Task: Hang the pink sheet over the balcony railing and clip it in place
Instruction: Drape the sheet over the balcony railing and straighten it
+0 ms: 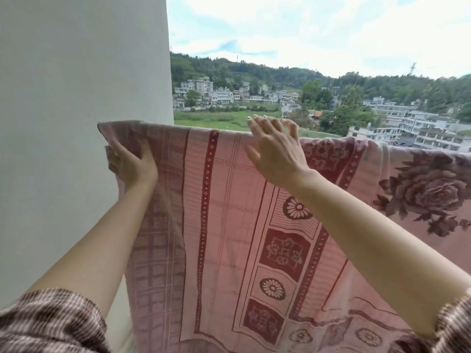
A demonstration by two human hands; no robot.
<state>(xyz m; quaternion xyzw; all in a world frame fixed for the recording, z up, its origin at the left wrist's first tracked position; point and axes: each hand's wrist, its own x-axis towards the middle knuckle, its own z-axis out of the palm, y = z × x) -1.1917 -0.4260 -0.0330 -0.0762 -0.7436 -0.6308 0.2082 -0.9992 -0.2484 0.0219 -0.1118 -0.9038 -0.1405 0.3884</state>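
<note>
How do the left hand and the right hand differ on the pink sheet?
The left hand grips the pink sheet at its left edge, fingers curled round the cloth; the right hand has its fingers spread at the top fold, gripping nothing. The left hand is lower than the right hand. Both are bare.

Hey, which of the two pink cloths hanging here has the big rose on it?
The blanket on the right, past the right hand. The sheet that the left hand grips shows checks, stripes and small flower medallions instead.
</note>
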